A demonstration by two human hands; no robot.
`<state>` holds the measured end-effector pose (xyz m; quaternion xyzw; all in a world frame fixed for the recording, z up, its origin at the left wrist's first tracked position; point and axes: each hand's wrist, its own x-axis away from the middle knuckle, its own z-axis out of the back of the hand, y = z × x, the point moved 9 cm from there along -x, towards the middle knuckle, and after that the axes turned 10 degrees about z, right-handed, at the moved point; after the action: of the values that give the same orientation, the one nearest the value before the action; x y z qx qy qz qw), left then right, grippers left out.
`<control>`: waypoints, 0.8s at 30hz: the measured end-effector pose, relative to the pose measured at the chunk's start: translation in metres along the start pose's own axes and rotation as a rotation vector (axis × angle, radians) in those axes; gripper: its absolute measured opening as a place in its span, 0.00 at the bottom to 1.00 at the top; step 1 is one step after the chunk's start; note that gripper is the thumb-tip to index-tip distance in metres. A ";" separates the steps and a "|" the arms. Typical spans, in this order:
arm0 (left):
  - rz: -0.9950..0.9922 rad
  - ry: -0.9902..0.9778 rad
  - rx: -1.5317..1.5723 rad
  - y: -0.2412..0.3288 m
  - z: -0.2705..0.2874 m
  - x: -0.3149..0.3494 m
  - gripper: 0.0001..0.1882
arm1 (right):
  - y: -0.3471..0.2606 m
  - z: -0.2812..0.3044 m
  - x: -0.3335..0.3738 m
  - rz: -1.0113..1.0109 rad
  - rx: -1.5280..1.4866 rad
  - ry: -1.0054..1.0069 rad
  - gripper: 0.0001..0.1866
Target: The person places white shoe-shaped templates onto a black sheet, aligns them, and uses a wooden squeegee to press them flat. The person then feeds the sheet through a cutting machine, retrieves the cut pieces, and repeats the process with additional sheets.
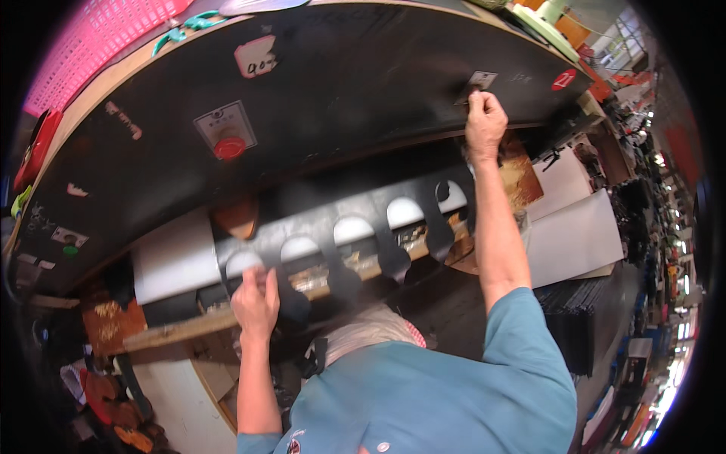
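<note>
A big black machine head (340, 98) arches over the work surface. My right hand (484, 121) reaches up to its front edge, fingers closed on a small control plate (479, 80). My left hand (255, 301) rests low on a black cutting die (355, 227) with several round-topped openings, fingers curled over its lower left part. The die lies across white sheet material (174, 257) under the head. My teal-sleeved arms come in from the bottom.
A red round button on a white plate (227, 136) sits on the machine head. A pink plastic basket (98, 38) is at top left. White boards (575, 234) lie to the right. Brown leather scraps (113, 325) are piled at lower left.
</note>
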<state>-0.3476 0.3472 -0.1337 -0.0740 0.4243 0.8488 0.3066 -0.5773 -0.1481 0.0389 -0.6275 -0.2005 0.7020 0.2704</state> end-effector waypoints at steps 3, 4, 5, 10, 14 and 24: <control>0.012 0.073 -0.053 -0.002 0.003 0.002 0.11 | -0.004 0.015 0.044 -0.001 -0.226 -0.098 0.16; 0.016 0.096 -0.053 -0.003 0.003 0.002 0.11 | 0.000 0.021 0.071 -0.078 -0.184 -0.150 0.17; 0.021 0.104 -0.053 -0.003 0.004 0.000 0.10 | -0.001 0.025 0.102 -0.098 -0.155 -0.182 0.17; 0.029 0.120 -0.103 0.002 0.003 -0.007 0.13 | -0.030 0.004 0.208 0.257 0.060 -0.336 0.11; 0.013 0.130 -0.102 0.008 0.005 -0.010 0.13 | -0.036 -0.004 0.216 0.364 0.140 -0.342 0.11; 0.013 0.154 -0.153 0.007 -0.005 -0.004 0.11 | -0.022 -0.008 0.220 0.309 0.138 -0.421 0.09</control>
<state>-0.3495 0.3386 -0.1307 -0.1598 0.3809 0.8725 0.2611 -0.5807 0.0072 -0.1181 -0.4710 -0.1061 0.8620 0.1546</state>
